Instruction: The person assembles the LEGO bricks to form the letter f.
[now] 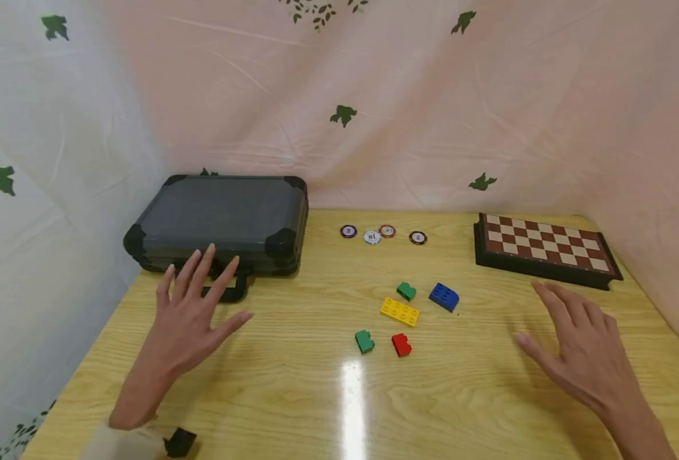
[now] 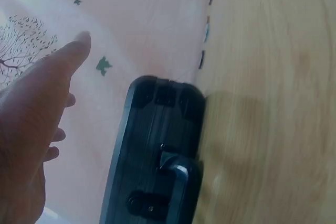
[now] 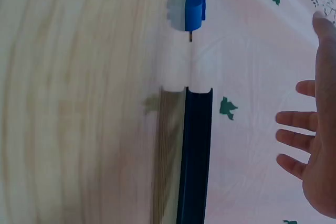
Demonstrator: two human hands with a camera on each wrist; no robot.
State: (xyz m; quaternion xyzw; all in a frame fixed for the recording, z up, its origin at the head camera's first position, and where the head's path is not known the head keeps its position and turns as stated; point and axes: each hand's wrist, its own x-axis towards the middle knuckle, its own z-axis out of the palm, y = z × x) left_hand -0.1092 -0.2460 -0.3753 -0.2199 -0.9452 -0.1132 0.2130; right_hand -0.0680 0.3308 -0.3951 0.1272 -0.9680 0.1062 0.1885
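My left hand (image 1: 191,319) hovers with spread fingers just in front of the grey carrying case (image 1: 224,207), near its black handle (image 1: 236,289); it holds nothing. In the left wrist view the case (image 2: 152,129) stands apart from the fingers. On the right, my right hand (image 1: 584,345) is held over the table, fingers extended, in front of the folded chessboard (image 1: 546,246). Between the hands lie a yellow brick (image 1: 399,312), a blue brick (image 1: 444,297), a red brick (image 1: 401,345) and two green bricks (image 1: 365,342). The right wrist view shows the blue brick (image 3: 193,11) and the chessboard's dark side (image 3: 195,156).
Several poker chips (image 1: 372,237) lie toward the back of the wooden table (image 1: 293,396). A pale cloth (image 1: 397,76) with green leaf shapes hangs behind and at both sides. A small black object (image 1: 180,442) sits by the left sleeve (image 1: 126,443).
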